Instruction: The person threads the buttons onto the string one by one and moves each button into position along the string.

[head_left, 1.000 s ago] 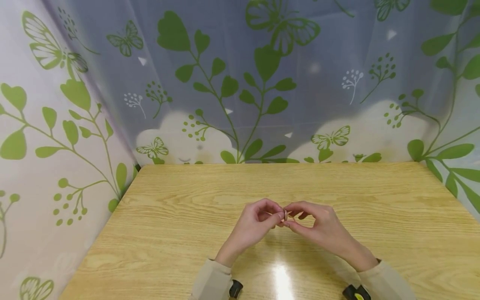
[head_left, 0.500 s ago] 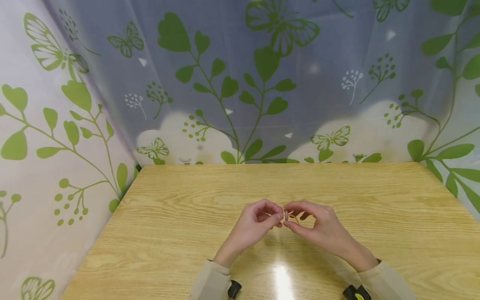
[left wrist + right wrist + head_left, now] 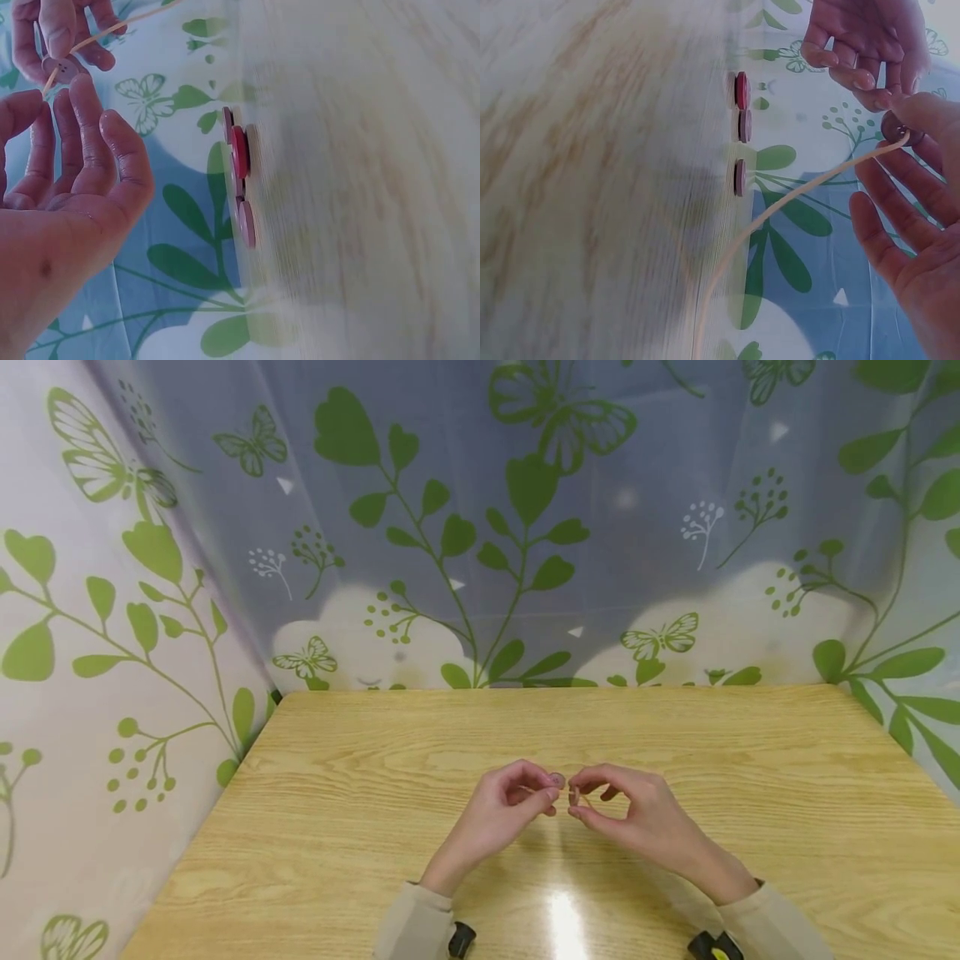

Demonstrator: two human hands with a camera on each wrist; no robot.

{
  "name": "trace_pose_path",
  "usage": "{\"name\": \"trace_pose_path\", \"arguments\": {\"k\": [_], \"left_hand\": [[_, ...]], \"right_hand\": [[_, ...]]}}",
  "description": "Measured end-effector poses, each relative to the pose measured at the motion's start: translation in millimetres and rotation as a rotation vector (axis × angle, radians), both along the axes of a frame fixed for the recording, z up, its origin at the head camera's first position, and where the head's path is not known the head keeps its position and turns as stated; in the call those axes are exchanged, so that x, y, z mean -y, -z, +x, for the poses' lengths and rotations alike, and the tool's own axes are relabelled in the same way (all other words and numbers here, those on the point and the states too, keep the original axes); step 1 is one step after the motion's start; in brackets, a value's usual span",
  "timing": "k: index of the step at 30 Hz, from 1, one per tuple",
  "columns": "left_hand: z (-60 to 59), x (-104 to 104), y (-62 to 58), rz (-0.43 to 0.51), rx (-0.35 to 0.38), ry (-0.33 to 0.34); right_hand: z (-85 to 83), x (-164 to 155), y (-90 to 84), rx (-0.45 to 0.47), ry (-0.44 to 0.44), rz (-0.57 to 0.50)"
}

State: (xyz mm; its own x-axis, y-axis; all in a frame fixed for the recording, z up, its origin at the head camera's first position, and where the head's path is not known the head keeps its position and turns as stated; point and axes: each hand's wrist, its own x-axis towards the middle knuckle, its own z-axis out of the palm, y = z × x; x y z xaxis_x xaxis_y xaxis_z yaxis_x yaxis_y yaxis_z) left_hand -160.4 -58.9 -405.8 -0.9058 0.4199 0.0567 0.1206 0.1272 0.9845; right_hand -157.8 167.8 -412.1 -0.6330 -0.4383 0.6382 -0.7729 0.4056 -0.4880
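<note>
Two hands, fingertips slightly apart: the left hand (image 3: 502, 806) pinches one cord (image 3: 780, 201), the right hand (image 3: 641, 806) one button (image 3: 889, 129) threaded on it. At least four loose buttons (image 3: 240, 152) lie on one table (image 3: 337, 827), whose far edge meets patterned curtain (image 3: 450, 485).

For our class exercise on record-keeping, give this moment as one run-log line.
right hand: pinches button | cord: through button | left hand: pinches cord beyond button | table: more buttons, one red
</note>
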Motion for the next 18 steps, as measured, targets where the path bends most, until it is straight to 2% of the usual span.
{"name": "trace_pose_path", "arguments": {"k": [18], "left_hand": [[1.9,5.8,-0.5,-0.045,-0.002,-0.014]], "right_hand": [[1.9,-1.1,1.7,0.013,0.015,0.012]]}}
